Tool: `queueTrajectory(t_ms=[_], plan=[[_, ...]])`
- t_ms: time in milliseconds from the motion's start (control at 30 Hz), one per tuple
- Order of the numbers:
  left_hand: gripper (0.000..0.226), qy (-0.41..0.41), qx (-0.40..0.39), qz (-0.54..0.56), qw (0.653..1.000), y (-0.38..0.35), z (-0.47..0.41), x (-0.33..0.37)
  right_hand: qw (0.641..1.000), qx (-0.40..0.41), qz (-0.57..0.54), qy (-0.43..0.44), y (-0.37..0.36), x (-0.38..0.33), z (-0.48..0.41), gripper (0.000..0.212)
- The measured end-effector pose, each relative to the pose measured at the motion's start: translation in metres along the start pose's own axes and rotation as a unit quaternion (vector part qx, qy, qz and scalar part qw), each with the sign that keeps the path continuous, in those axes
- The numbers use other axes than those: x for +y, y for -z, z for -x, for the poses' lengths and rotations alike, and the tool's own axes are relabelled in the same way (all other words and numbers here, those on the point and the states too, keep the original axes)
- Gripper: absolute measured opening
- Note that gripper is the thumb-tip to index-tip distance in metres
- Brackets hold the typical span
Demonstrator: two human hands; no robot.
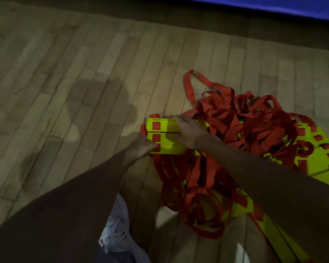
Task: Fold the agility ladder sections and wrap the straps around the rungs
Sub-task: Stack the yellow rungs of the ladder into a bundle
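1. Left hand (140,147) grips the near end of the stacked yellow rungs (165,126), and right hand (186,130) curls over their top.
2. Red straps (235,120) are just a tangled heap on the floor (65,73), touching the rungs.

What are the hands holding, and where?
Both grip the stacked yellow rungs near their left end: left hand at the near edge, right hand over the top.

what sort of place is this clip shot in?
Probably an indoor gym or sports hall: a wood strip floor, what looks like a blue mat along the top, and an agility ladder with yellow rungs and red straps heaped on it.
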State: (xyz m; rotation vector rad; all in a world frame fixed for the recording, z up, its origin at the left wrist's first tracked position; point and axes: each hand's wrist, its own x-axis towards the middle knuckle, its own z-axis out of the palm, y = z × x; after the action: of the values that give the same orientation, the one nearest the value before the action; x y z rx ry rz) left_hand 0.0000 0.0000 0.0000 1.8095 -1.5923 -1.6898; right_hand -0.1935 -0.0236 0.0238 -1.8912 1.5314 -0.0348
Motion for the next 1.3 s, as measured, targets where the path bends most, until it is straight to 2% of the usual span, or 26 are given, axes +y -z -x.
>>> queueTrajectory(t_ms=[100,267,400,467,567,767,867,967,1133,1233,1300], plan=[[0.057,0.003,0.033,0.025,0.999,-0.007,-0.002,-0.001,0.998,-0.008,0.055,-0.040,-0.012,-0.001,-0.008,0.074],[0.013,-0.008,0.085,0.014,0.996,0.002,0.009,0.013,0.994,-0.015,0.085,-0.071,0.003,-0.006,-0.015,0.068],[0.024,-0.035,0.124,0.040,0.991,0.010,0.025,0.049,0.998,0.039,-0.017,-0.045,0.039,-0.014,0.000,0.051],[0.026,-0.073,0.156,0.022,0.985,0.018,0.032,0.070,0.999,0.021,-0.032,-0.031,0.067,-0.019,0.013,0.050],[0.021,-0.146,0.170,0.000,0.974,0.028,0.051,0.114,1.000,0.014,-0.022,-0.010,0.111,-0.023,0.036,0.030],[0.031,-0.301,0.126,-0.080,0.942,0.033,0.109,0.230,0.989,0.117,-0.088,0.008,0.194,-0.030,0.113,0.020],[0.015,-0.383,0.130,-0.129,0.905,0.026,0.146,0.294,0.969,0.206,-0.133,0.038,0.237,-0.030,0.167,0.025],[0.011,-0.455,0.147,-0.181,0.860,0.016,0.191,0.357,0.943,0.266,-0.186,0.072,0.278,-0.032,0.228,0.027],[0.011,-0.520,0.134,-0.294,0.791,-0.015,0.257,0.424,0.923,0.324,-0.184,0.094,0.304,-0.039,0.309,0.054],[0.009,-0.513,0.116,-0.316,0.790,-0.036,0.265,0.420,0.909,0.361,-0.201,0.059,0.292,-0.027,0.331,0.059],[0.009,-0.499,0.099,-0.313,0.802,-0.051,0.258,0.402,0.916,0.344,-0.201,0.039,0.281,-0.019,0.344,0.059]])
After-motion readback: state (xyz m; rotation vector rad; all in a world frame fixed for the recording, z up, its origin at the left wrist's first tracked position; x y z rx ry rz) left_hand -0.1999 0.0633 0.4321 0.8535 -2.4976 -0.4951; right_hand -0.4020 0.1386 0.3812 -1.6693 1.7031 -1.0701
